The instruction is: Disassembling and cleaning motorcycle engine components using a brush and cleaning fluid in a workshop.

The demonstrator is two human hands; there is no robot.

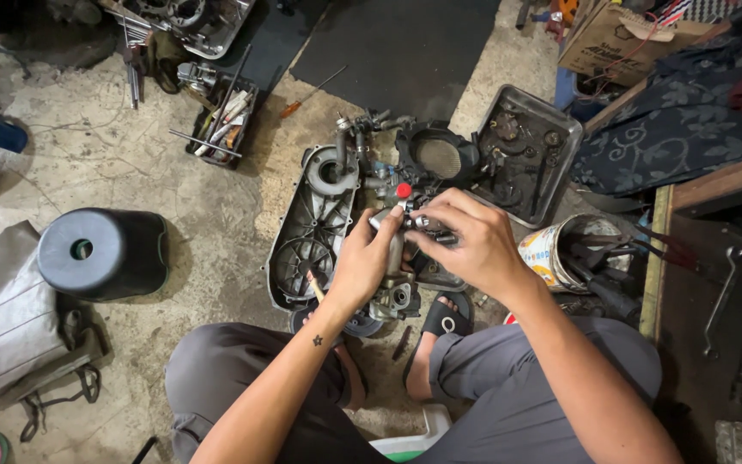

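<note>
My left hand (367, 262) grips a small grey metal engine part, a carburettor-like body (397, 296), held above my knees. My right hand (465, 241) is closed over the top of the same part, fingertips pinching a small fitting next to a red cap (403, 190). Just beyond my hands on the concrete floor lie a grey engine side cover (307, 236) and a black round air-filter housing (435, 155).
A metal tray (560, 129) with dirty small parts sits at the right, a tin can (547, 253) with tools beside it. A black upturned bucket (100, 253) stands at the left. A tool box (216, 120) and screwdriver (311, 93) lie farther off.
</note>
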